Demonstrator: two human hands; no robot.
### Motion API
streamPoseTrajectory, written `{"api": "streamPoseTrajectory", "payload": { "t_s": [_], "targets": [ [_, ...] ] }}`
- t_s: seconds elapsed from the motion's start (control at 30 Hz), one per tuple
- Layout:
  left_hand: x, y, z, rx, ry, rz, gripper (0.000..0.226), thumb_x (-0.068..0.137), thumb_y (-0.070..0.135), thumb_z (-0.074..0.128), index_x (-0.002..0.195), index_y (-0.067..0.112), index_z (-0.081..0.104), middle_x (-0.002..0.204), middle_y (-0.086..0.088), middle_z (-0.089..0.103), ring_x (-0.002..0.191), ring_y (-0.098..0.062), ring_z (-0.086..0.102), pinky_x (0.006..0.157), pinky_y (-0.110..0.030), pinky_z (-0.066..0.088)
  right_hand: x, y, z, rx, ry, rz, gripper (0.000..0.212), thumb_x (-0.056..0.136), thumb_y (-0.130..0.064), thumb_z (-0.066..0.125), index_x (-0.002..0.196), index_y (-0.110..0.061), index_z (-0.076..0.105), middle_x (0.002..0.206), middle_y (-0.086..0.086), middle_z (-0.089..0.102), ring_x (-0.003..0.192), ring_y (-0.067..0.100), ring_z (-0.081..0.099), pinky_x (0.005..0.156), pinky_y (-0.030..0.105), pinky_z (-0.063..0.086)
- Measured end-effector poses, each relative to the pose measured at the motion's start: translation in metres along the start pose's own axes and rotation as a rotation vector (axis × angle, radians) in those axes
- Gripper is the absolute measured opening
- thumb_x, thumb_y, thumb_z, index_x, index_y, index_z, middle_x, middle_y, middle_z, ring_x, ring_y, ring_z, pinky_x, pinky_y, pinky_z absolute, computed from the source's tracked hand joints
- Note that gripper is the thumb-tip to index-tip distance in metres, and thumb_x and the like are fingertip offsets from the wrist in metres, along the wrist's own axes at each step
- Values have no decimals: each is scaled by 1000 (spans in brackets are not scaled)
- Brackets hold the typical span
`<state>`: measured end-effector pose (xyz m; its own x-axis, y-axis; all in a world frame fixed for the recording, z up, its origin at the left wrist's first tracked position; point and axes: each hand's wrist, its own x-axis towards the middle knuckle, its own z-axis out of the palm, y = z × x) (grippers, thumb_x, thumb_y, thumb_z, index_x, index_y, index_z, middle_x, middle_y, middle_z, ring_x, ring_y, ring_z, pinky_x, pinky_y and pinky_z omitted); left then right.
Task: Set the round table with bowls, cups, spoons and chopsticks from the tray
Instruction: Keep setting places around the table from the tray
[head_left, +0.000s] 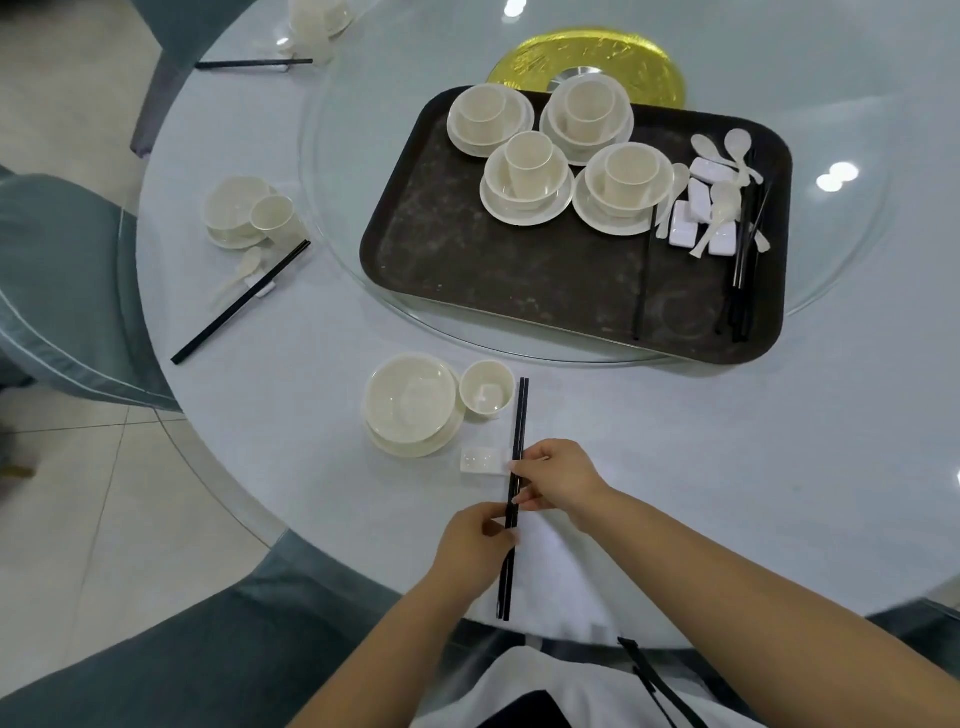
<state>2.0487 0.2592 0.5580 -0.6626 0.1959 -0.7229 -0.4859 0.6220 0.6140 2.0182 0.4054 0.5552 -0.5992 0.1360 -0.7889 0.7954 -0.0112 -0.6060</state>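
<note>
Two hands work one pair of black chopsticks (514, 488) at the near edge of the surface (675, 441). My left hand (475, 545) pinches the pair low down, and my right hand (558, 480) pinches it higher up, just beside the white chopstick rest (483, 461). The chopstick tips point toward the surface's middle, ending next to a small cup (487, 387). Left of that cup sits a bowl on a plate (413, 402). Farther in, a dark tray (493, 280) rests on the glass turntable (337, 156) and carries four stacked bowl-and-cup sets (527, 174), spoons (722, 202), white rests and more chopsticks. Along the left edge I see a finished setting (244, 213).
</note>
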Motion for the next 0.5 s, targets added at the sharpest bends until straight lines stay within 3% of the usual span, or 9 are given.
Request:
{"api": "streamPoseTrajectory", "payload": {
  "t_s": [0.27,0.5],
  "targets": [
    [7,-10,-3,109,37,-4,27,91,16,59,118,21,61,85,8,63,76,-4,59,66,-12,44,5,5,4,-201,60,-74,14,88,-9,66,92,-11,52,74,11,66,60,23,67,65,39,61],
    [11,-10,2,249,68,43,27,94,26,55,121,25,57,84,17,55,75,2,52,62,-7,36,8,4,-2,-233,64,-100,14,88,-8,65,97,-6,54,78,14,65,65,28,68,69,43,61]
  ]
}}
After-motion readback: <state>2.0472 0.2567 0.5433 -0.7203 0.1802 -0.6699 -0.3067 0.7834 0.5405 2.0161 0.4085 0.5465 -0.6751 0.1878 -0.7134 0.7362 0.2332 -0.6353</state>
